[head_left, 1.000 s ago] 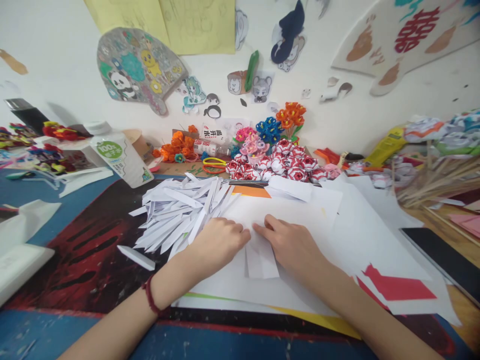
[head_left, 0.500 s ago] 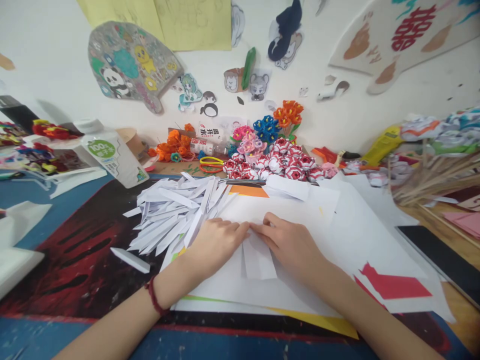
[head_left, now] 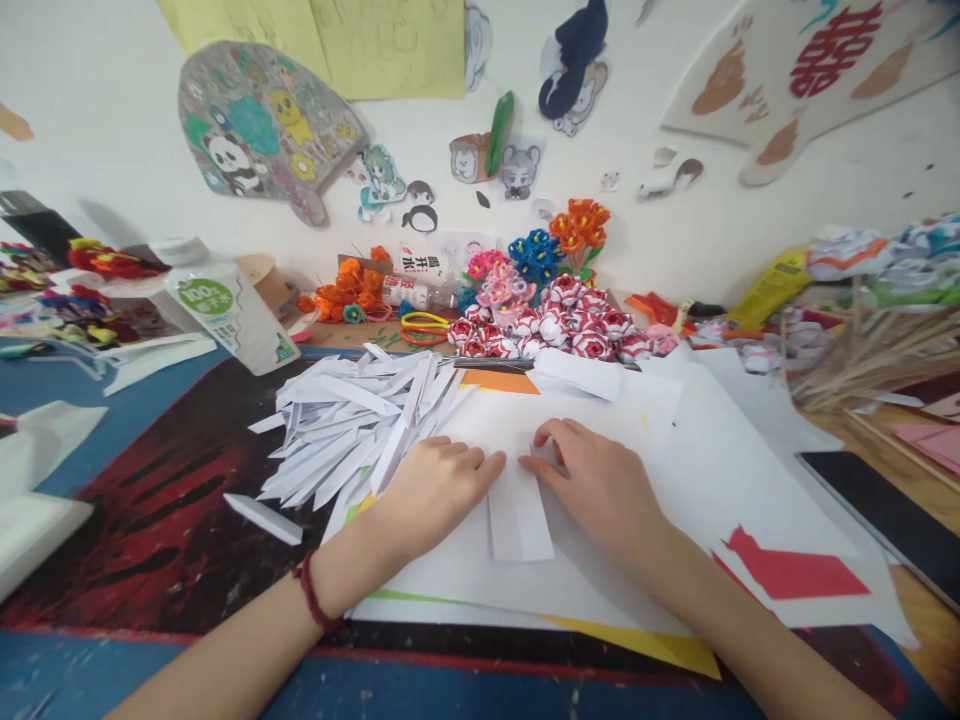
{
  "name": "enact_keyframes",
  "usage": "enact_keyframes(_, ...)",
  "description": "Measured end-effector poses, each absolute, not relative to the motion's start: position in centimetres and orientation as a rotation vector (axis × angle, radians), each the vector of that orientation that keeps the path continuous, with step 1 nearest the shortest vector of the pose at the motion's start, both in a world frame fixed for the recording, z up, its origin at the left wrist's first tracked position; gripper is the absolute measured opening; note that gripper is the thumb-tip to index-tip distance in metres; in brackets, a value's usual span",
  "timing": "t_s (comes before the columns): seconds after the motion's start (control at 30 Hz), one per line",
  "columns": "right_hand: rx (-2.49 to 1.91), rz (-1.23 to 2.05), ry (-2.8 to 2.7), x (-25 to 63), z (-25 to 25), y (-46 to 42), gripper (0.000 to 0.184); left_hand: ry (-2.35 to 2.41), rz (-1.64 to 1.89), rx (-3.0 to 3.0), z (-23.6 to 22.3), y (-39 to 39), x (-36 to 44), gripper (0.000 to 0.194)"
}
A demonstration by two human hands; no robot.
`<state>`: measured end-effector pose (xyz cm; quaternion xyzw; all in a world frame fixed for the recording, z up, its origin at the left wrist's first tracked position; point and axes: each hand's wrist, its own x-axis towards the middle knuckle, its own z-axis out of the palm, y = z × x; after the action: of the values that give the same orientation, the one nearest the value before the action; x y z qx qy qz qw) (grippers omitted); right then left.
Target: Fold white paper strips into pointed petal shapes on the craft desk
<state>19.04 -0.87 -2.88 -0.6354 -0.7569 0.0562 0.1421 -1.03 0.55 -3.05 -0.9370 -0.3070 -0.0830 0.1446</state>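
Note:
My left hand [head_left: 437, 487] and my right hand [head_left: 600, 482] rest side by side on a large white sheet [head_left: 705, 470] in the middle of the table. Between them lies a small folded white paper strip [head_left: 519, 512], pointing toward me. Left fingers are curled and press down on the strip's left top edge. Right thumb and bent fingers pinch its top right corner. A red cord bracelet [head_left: 311, 600] circles my left wrist. Just left of my left hand lies a heap of several folded white paper strips [head_left: 349, 425].
Red-and-white paper roses [head_left: 559, 330] and orange, blue and pink paper flowers stand at the back. A white bottle [head_left: 225, 310] stands back left, scissors [head_left: 420, 328] behind the heap, wooden sticks [head_left: 870, 365] at right. A red scrap [head_left: 795, 575] and a dark tablet [head_left: 885, 515] lie at right.
My right hand has slid slightly right, away from the left hand, so their fingertips no longer meet. More of the strip's top shows between them.

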Motion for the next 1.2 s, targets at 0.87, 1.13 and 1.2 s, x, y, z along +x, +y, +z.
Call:
enact_keyframes(0.87, -1.377, 0.254, -2.285, 18.83, -3.28, -1.05, 0.02, -0.884, -0.214, -2.714, -3.14, 0.53, -0.89, 0.011)
enact_keyframes(1.13, -1.337, 0.397, -2.218, 18.8, -3.18, -0.74, 0.023, -0.885, -0.21, -2.727, -3.0, 0.57, -0.9, 0.012)
enact_keyframes(1.2, -1.332, 0.394, -2.227, 18.8, -3.23, -0.67, 0.023, -0.889, -0.206, -2.731, -2.99, 0.58, -0.9, 0.012)
